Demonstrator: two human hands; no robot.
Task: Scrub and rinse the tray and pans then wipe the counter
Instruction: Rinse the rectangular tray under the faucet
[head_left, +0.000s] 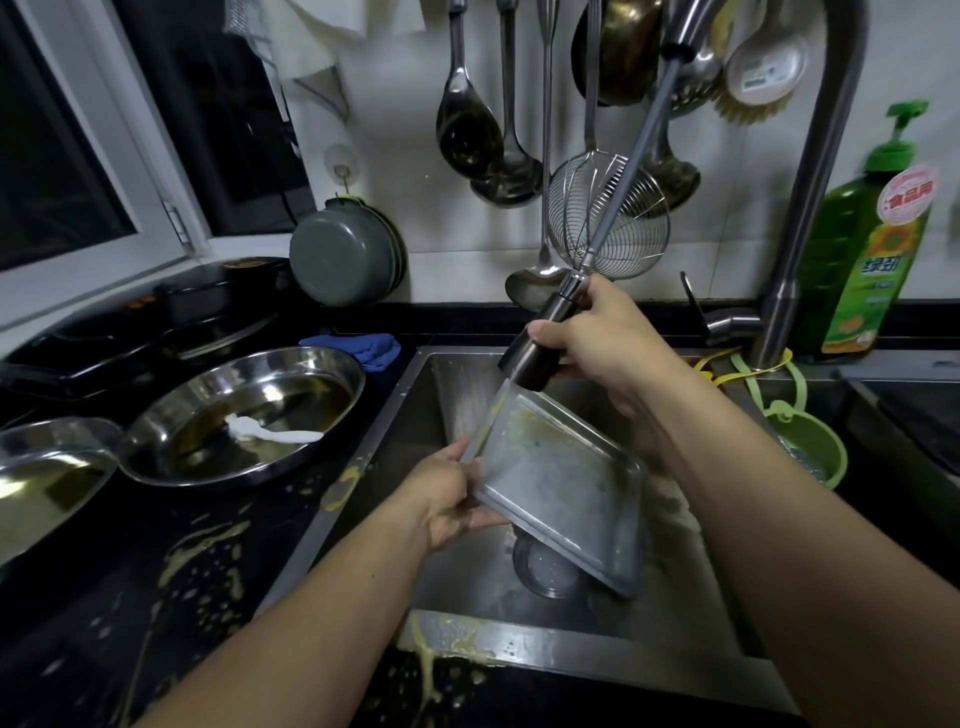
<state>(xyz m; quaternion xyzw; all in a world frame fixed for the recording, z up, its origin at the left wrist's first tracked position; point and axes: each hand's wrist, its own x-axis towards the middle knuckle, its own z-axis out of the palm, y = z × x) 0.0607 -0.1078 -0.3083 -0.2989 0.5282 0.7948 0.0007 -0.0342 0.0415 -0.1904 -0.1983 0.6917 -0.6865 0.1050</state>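
Over the sink (431, 374), left hand (447, 499) tilts tray (561, 483); right hand (602, 338) grips sprayer (540, 348)

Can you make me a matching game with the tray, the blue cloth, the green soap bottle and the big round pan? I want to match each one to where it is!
Things:
1. tray
2. blue cloth
3. green soap bottle
4. big round pan

Places:
A. beside the tap, on the right
B. held tilted over the sink
C. on the counter left of the sink, with a white spoon in it
D. at the sink's back left corner

Pairs: 1-B, 2-D, 3-A, 4-C
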